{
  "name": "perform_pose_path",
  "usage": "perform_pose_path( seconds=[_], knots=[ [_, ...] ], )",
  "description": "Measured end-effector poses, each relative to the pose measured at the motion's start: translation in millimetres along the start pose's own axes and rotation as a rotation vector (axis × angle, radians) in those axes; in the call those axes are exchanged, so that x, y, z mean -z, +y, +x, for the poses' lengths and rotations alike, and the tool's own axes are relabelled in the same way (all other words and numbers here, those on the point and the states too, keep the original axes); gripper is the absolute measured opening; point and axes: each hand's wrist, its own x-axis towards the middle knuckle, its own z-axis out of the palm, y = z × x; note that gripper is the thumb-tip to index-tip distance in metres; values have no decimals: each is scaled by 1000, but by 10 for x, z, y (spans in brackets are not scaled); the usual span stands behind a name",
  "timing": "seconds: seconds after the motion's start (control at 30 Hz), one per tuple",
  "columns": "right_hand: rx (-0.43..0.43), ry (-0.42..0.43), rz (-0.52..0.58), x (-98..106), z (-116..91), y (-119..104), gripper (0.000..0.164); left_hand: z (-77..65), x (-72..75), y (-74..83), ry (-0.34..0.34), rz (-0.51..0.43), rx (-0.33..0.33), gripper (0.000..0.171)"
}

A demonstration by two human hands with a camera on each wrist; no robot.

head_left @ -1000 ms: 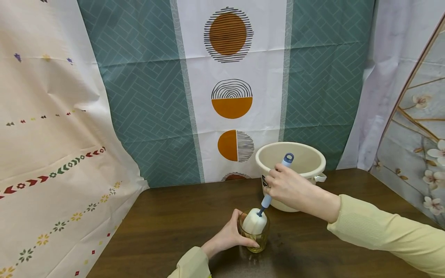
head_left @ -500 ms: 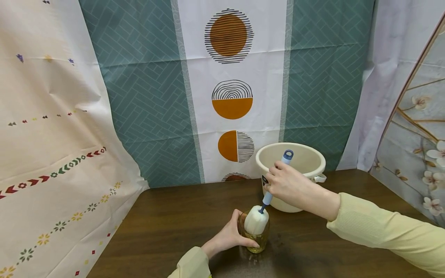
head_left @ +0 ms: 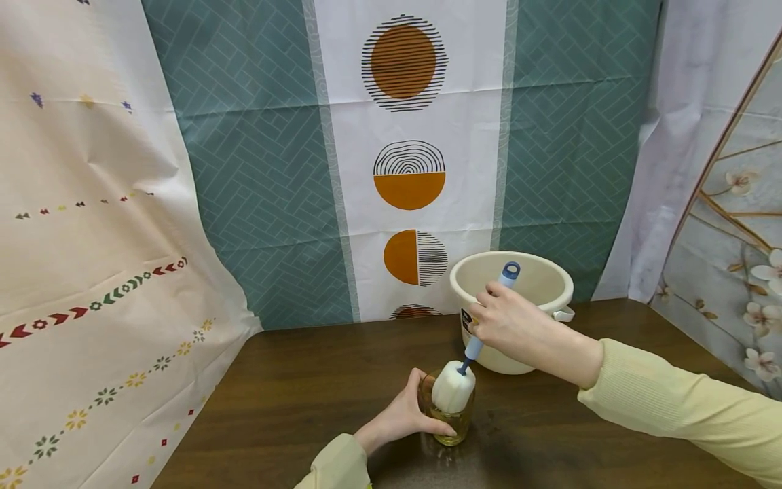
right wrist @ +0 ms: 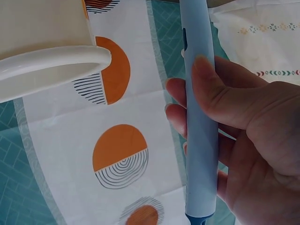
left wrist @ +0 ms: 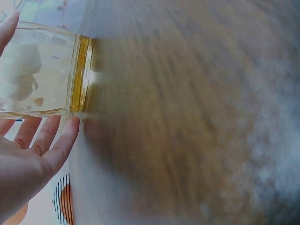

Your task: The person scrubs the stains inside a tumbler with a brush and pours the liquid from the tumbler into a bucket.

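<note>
An amber-tinted drinking glass [head_left: 451, 426] stands on the brown table, its base toward the wood in the left wrist view. My left hand [head_left: 406, 412] grips it from the left, thumb in front and fingers behind. Inside the glass sits the white sponge head of a cup brush [head_left: 453, 388], its upper part standing above the rim. My right hand [head_left: 510, 324] holds the brush's light blue handle [right wrist: 201, 140], thumb along one side and fingers wrapped round the other. The handle leans up to the right and ends in a dark blue hanging loop.
A cream bucket [head_left: 552, 272] with a side handle stands behind the glass, close to my right hand. Patterned cloths hang around the table [head_left: 293, 401]: a teal and white curtain [head_left: 263, 170] at the back, a cream cloth [head_left: 110, 272] on the left, a floral one on the right.
The brush head has shifted slightly to the right and up within the glass, and the handle's top has moved with it. My left hand and the glass stay in place.
</note>
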Motion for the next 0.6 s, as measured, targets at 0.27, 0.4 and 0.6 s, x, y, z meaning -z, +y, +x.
perform_pose_path(
  seconds=[0.27, 0.4, 0.6],
  knots=[
    [17, -22, -6, 22, 8, 26, 15, -9, -8, 5, 9, 11, 9, 63],
    [20, -23, 1, 47, 3, 45, 16, -10, -10, 2, 14, 20, 14, 64],
    [21, -56, 21, 73, -3, 73, 19, 1, -9, -8, 14, 22, 12, 66]
  ],
)
